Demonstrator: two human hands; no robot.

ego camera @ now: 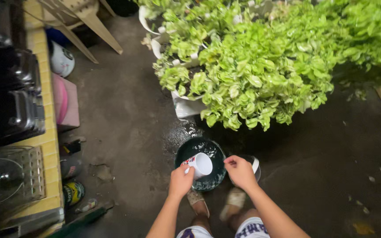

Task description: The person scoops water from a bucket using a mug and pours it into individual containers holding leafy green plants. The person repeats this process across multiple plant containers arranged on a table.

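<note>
Your left hand [181, 180] is wrapped around a white cup [198, 165], tilted over the dark bucket [200, 145] on the wet floor [124, 132]. Your right hand [240, 172] pinches the bucket's far rim with curled fingers. Leafy green plants [261, 66] stand just beyond.

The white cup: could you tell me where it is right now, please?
In the head view the white cup is low and centre, held in the left hand over the dark bucket, just left of the right hand and below the leafy plants.
</note>
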